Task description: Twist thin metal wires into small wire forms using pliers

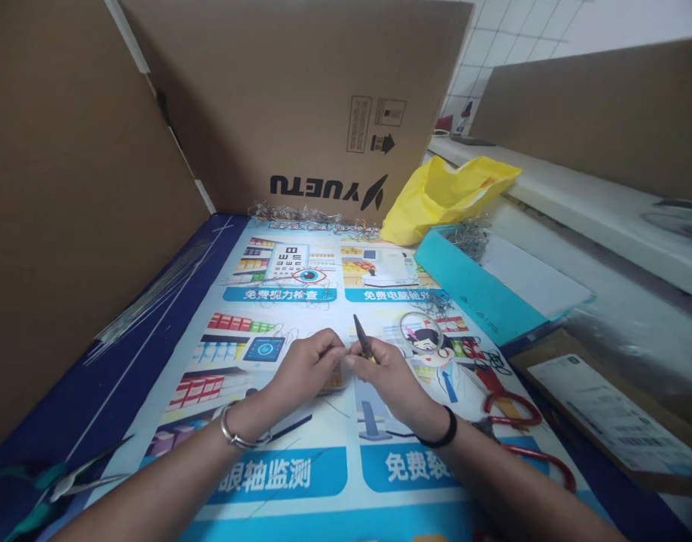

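Observation:
My left hand (317, 361) is closed in a pinch, fingertips together near the middle of the printed mat (346, 331). Whatever sits between them is too small to make out. Touching or nearly touching it, my right hand (385, 376) is closed around a small tool with a dark pointed tip (361, 335). The tip points up and away from me; the fingers hide the tool's lower part. Thin wire strands lie on the mat around both hands. A round clear ring, perhaps a coil or roll (402, 331), lies just beyond my right hand.
Red-handled pliers (515, 410) lie at right, green-handled pliers (57, 482) at left. Straight wires (147, 301) lie along the left edge. Cardboard (300, 98) walls the back. A yellow bag (447, 196), turquoise folder (464, 290) and labelled parcel (611, 414) stand at right.

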Available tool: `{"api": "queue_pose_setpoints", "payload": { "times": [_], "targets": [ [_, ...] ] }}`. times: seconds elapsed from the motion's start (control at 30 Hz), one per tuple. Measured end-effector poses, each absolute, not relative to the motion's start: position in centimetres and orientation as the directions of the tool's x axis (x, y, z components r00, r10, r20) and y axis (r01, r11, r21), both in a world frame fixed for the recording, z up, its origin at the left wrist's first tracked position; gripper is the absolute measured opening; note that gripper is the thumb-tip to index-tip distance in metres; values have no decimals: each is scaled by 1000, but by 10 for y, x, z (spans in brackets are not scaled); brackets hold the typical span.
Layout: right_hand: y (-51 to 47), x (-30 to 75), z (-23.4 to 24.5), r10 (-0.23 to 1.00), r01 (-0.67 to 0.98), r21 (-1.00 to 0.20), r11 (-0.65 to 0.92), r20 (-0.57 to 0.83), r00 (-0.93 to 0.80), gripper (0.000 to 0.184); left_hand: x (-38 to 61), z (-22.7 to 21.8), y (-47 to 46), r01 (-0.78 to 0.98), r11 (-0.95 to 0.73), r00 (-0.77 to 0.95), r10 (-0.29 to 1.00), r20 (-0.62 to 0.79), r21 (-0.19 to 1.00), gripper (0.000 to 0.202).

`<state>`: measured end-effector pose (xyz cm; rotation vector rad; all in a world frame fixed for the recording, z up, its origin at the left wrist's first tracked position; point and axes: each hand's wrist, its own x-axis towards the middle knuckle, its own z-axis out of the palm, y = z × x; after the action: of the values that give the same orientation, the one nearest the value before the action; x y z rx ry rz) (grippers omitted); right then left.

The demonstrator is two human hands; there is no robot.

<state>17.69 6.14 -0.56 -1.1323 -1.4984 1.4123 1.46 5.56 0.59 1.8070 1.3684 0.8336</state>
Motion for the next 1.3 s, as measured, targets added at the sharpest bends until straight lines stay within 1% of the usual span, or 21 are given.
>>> {"api": "queue_pose_setpoints", "payload": {
  "times": [0.13, 0.2, 0.3, 0.33, 0.4, 0.47, 0.53, 0.63, 0.7, 0.77, 0.8, 0.87, 0.97, 1.13, 1.2, 1.3],
  "targets": [
    [60, 177, -9, 961, 97, -995, 8, -19, -275, 13, 22, 1, 50, 466, -145, 180, 981, 67, 873, 17],
    [60, 177, -12, 963, 106, -994, 4, -24, -268, 13, 24, -2, 47, 416, -103, 171, 985, 34, 903, 16],
    [62, 179, -14, 950, 129, -992, -10, -50, -308, 13, 26, -2, 46, 324, -23, 184, 982, -39, 946, 16],
    [62, 180, -13, 944, 147, -989, -9, -57, -324, 13, 25, -1, 47, 314, -15, 192, 980, -48, 949, 17],
    [63, 181, -13, 942, 195, -981, 15, -52, -333, 15, 22, 1, 49, 352, -41, 197, 980, -31, 935, 18],
    [64, 181, -13, 958, 240, -969, 59, -13, -287, 17, 15, 5, 55, 439, -88, 179, 984, 8, 894, 17],
    [66, 182, -16, 977, 235, -969, 80, 30, -209, 19, 7, 8, 63, 522, -114, 146, 988, 44, 845, 17],
    [69, 182, -22, 992, 111, -992, 57, 44, -119, 20, -4, 9, 79, 615, -153, 104, 988, 112, 774, 18],
    [70, 181, -26, 993, 29, -999, 39, 35, -109, 20, -8, 5, 90, 703, -197, 119, 980, 160, 683, 18],
    [71, 181, -28, 993, 14, -999, 31, 30, -115, 19, -7, -2, 99, 791, -214, 145, 976, 163, 573, 19],
    [71, 181, -27, 992, 27, -999, 33, 29, -120, 19, -6, -5, 103, 815, -213, 154, 976, 154, 539, 19],
    [71, 181, -26, 991, 60, -997, 38, 30, -134, 17, -4, -11, 108, 845, -203, 158, 978, 133, 495, 19],
    [70, 182, -23, 988, 91, -995, 45, 31, -152, 16, -5, -12, 108, 867, -187, 141, 981, 132, 462, 15],
    [70, 183, -20, 985, 94, -995, 43, 27, -170, 16, -33, 0, 104, 913, -192, 141, 977, 163, 360, 17],
    [70, 183, -20, 985, 97, -994, 40, 23, -172, 16, -49, 7, 103, 915, -211, 176, 976, 129, 344, 19],
    [70, 183, -20, 984, 103, -994, 45, 26, -178, 16, -66, 15, 102, 903, -248, 241, 968, 63, 351, 20]
  ]
}}
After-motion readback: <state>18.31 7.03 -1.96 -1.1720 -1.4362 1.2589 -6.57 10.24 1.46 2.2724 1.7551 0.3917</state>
